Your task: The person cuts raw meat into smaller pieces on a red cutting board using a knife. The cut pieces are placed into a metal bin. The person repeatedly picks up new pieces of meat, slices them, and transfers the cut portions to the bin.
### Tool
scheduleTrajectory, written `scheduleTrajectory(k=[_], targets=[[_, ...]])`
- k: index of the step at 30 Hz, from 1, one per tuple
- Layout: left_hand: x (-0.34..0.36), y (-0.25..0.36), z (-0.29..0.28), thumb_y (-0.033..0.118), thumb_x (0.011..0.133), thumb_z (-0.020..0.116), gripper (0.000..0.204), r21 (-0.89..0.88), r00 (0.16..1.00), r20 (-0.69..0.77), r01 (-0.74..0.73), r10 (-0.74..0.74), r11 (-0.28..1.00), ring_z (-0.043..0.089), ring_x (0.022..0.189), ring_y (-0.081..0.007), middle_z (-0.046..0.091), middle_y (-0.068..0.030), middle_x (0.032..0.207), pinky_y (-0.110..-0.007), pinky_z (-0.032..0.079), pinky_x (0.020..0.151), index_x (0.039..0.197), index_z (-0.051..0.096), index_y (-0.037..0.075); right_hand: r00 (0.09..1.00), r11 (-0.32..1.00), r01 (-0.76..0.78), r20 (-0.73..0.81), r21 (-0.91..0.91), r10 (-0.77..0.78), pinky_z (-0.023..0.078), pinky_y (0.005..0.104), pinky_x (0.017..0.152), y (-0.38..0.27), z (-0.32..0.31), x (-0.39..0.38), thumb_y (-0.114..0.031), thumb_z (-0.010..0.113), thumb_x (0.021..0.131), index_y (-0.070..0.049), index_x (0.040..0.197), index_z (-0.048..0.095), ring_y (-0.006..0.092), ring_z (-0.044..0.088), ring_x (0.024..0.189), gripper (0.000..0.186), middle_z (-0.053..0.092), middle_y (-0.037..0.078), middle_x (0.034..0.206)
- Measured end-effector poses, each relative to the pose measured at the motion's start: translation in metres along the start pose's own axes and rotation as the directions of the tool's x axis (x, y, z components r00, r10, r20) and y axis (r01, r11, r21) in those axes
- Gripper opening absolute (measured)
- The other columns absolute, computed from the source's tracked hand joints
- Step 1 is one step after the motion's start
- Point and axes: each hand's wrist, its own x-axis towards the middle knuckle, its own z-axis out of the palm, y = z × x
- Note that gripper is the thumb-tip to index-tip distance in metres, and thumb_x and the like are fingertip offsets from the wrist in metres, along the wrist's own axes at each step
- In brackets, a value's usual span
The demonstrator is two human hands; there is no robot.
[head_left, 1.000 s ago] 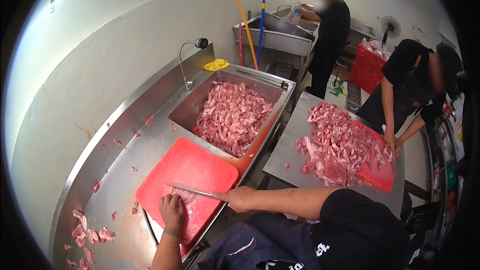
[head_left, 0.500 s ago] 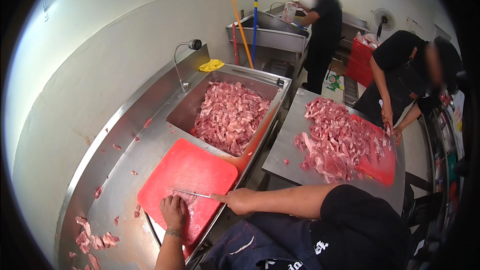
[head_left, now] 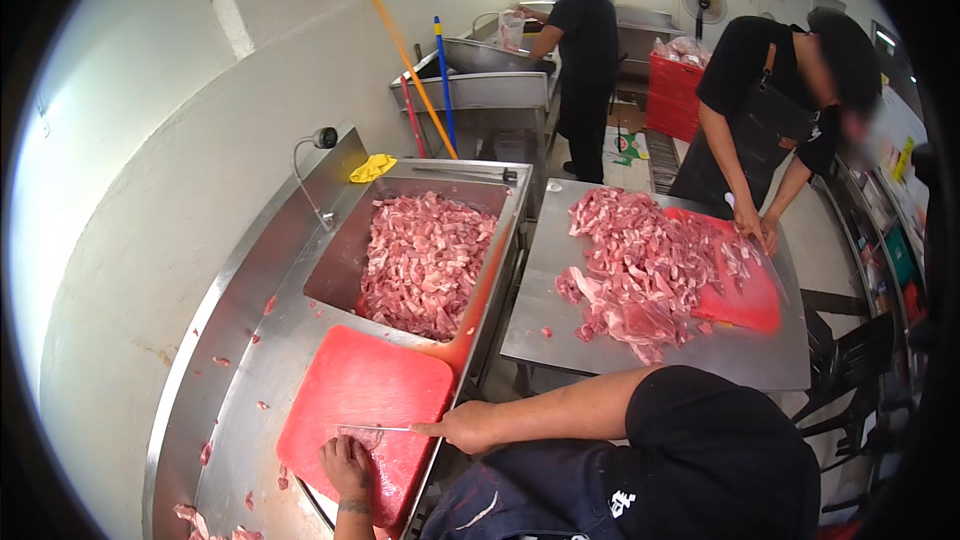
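My right hand is closed around the handle of a knife, whose thin blade points left over the red cutting board. Under and beside the blade lies a flat piece of raw meat, partly hidden by the fingers. With fingers bent, my left hand holds that meat down on the board, just below the blade. Behind the board, a steel sink basin holds a large heap of cut raw meat.
Scraps dot the steel counter at left. A tap and yellow cloth stand behind. At right, a person cuts meat at a steel table bearing a meat pile. Another person stands farther back.
My view has shifted, so the surroundings sit differently in the picture. The knife blade lies more level across the meat. The person at the right table has moved their hands slightly.
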Motion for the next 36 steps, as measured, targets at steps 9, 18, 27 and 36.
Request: scheduleTrajectory(k=[9, 18, 27, 36], targets=[[-0.001, -0.003, 0.004, 0.009, 0.091, 0.068, 0.009, -0.021, 0.999, 0.028, 0.024, -0.024, 0.999, 0.057, 0.101, -0.0400, 0.066, -0.0179, 0.102, -0.052, 0.047, 0.093, 0.099, 0.071, 0.003, 0.993, 0.996, -0.094, -0.075, -0.011, 0.093, 0.055, 0.0560, 0.079, 0.002, -0.009, -0.004, -0.004, 0.055, 0.092, -0.025, 0.174, 0.028, 0.0448, 0.072, 0.091, 0.089, 0.072, 0.027, 0.100], [0.003, -0.002, -0.001, 0.008, 0.091, 0.067, 0.016, -0.024, 1.000, 0.020, 0.022, -0.022, 0.999, 0.059, 0.098, -0.0405, 0.067, -0.0184, 0.101, -0.052, 0.048, 0.091, 0.106, 0.068, 0.002, 0.998, 0.998, -0.061, 0.035, 0.010, 0.061, 0.056, 0.0561, 0.081, -0.021, -0.029, -0.036, -0.019, 0.052, 0.104, -0.026, 0.174, 0.026, 0.0450, 0.073, 0.092, 0.075, 0.072, 0.027, 0.100], [-0.007, -0.009, 0.002, 0.010, 0.088, 0.075, 0.015, -0.087, 0.994, -0.077, 0.069, -0.076, 0.994, 0.062, 0.100, -0.0390, 0.067, -0.0158, 0.104, -0.050, 0.050, 0.091, 0.101, 0.069, 0.005, 0.979, 0.966, -0.203, -0.054, -0.163, 0.197, 0.057, 0.0596, 0.086, -0.027, -0.041, -0.041, -0.022, 0.054, 0.110, -0.025, 0.173, 0.023, 0.0482, 0.071, 0.092, 0.071, 0.070, 0.028, 0.107], [0.008, 0.000, -0.001, 0.012, 0.087, 0.076, 0.021, -0.068, 0.997, -0.077, -0.007, 0.002, 0.998, 0.063, 0.105, -0.0358, 0.070, -0.0119, 0.109, -0.048, 0.050, 0.094, 0.107, 0.072, 0.008, 0.980, 0.971, -0.155, 0.092, -0.183, 0.174, 0.056, 0.0576, 0.086, -0.033, -0.041, -0.060, -0.024, 0.056, 0.109, -0.026, 0.172, 0.026, 0.0469, 0.071, 0.096, 0.070, 0.071, 0.025, 0.108]])
